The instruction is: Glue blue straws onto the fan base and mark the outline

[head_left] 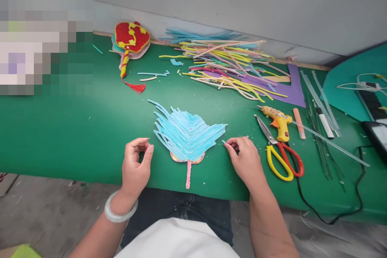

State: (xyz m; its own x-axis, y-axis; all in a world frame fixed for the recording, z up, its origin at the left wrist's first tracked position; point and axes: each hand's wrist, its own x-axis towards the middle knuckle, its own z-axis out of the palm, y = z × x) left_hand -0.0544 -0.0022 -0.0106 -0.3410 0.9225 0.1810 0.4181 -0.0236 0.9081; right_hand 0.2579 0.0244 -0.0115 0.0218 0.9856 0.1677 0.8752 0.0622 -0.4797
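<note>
Presently flat on green-topped desk [75, 129]: light-blue fuzzy-stem fan with pink handle [191, 135]

Fan lies between both hands, touching neither. Right hand [246, 159], just beside the fan's right edge: fingers pinched on a small light-blue snippet [223, 142]. Left hand [137, 163], near the fan's left side: fingers curled towards the thumb; cannot tell whether they grip anything. Metal scissors with yellow and red handles [274, 142] and yellow glue gun [283, 127] lie right of the right hand

left hand [136, 161]: curled beside blue fan [190, 135] | right hand [246, 161]: pinching blue snippet [223, 142] | scissors [273, 141]: near glue gun [282, 125]
</note>
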